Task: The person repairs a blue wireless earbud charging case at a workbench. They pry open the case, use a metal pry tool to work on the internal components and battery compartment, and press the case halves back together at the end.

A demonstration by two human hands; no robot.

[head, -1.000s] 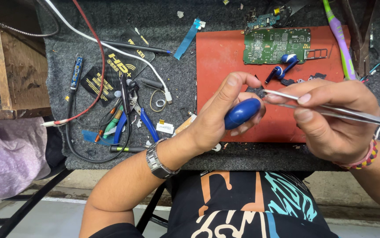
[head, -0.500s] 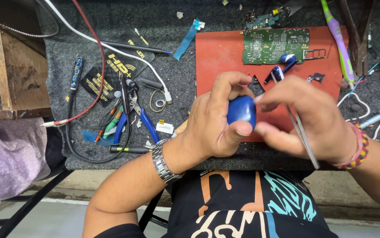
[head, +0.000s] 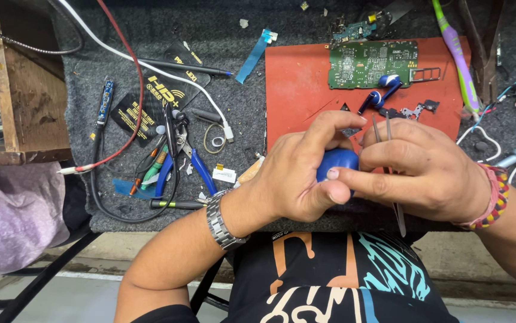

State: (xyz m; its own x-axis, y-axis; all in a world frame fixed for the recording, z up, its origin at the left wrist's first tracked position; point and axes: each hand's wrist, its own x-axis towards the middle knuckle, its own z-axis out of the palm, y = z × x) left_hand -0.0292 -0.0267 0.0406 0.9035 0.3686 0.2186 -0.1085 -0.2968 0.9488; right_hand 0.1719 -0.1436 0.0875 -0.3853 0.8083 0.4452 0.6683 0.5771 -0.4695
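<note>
Both hands meet over the front edge of a red work mat [head: 297, 90]. My left hand [head: 297, 173] wraps around a small rounded blue case [head: 337, 161], thumb and fingers closed on it. My right hand [head: 422, 170] presses its fingers on the same case from the right and also carries metal tweezers [head: 384, 134], their tips pointing up away from me and the rear end sticking out below the palm. Two blue earbuds [head: 381, 93] lie on the mat just beyond my fingers, beside a green circuit board [head: 373, 63].
Dark felt covers the bench [head: 222, 54]. Blue-handled pliers [head: 195, 161], screwdrivers, a black cable and a white cable lie left of the mat. A wooden box [head: 27, 96] stands at far left. A green and purple toothbrush [head: 457, 51] and small metal parts lie at right.
The tweezers swung from lying sideways to the right, through pointing downward, to tips-up. My right hand closed in onto the blue case and both hands now grip it together.
</note>
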